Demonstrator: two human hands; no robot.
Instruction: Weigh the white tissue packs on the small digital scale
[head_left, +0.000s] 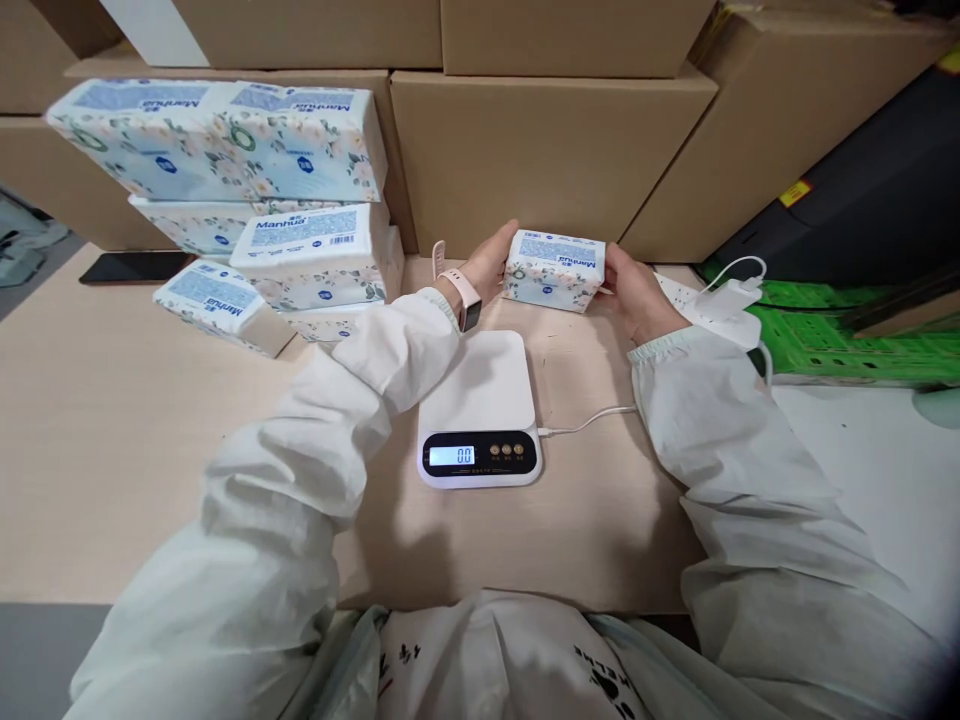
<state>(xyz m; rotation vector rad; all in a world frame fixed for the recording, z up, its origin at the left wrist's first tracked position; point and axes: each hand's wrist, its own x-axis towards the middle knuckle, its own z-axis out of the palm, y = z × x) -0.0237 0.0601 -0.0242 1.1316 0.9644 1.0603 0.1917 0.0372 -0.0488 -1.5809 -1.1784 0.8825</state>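
A pack of tissues with a floral print is held between my two hands, beyond the scale. My left hand grips its left side, and a pink-strapped watch is on that wrist. On the pack's right end is my right hand, its fingers closed against the side. Nearer to me lies a white kitchen scale with a bare platform, its lit display reading 0.0. More tissue packs of the same print are stacked at the left, and one smaller pack leans tilted at the front of the stack.
Cardboard boxes line the back of the table. A dark phone lies at the left. At the right are a white power strip with cables and a green crate. A white cable runs from the scale.
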